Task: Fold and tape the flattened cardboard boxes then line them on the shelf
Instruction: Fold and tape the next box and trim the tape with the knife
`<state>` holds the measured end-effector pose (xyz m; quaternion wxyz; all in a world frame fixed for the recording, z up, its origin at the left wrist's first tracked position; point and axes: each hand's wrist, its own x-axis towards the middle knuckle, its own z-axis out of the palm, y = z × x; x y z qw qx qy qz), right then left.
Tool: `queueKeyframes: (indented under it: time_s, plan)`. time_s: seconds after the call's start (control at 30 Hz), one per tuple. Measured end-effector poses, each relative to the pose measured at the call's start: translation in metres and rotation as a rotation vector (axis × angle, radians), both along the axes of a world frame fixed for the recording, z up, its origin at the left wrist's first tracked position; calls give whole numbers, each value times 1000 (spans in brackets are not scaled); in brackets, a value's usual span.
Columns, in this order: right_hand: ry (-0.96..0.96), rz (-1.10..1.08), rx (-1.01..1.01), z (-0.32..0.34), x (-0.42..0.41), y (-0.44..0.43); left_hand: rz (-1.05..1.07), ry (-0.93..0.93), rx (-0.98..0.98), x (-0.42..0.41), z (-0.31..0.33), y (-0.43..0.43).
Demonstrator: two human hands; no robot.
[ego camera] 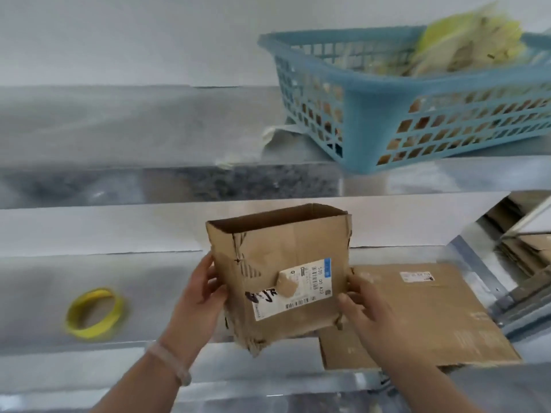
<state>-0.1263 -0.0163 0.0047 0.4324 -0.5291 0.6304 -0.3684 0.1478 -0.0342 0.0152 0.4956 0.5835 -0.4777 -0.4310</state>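
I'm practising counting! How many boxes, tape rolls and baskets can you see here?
Opened box: 1
Flat box: 1
Yellow tape roll: 1
Blue basket: 1
Total: 4
The cardboard pile at far right is too blurry to count.
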Motion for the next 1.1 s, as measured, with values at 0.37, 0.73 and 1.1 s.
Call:
queueKeyframes:
  time_s: [0.37, 0.73, 1.1]
  plan:
    - [114, 275, -201, -3, 161, -11, 94, -25, -201, 140, 7, -3]
    - [175, 184, -363, -13, 213, -21, -128, -391, -308, 212, -20, -8]
    - [220, 37, -432, -5, 223, -28, -347, -162, -93, 234, -18, -3]
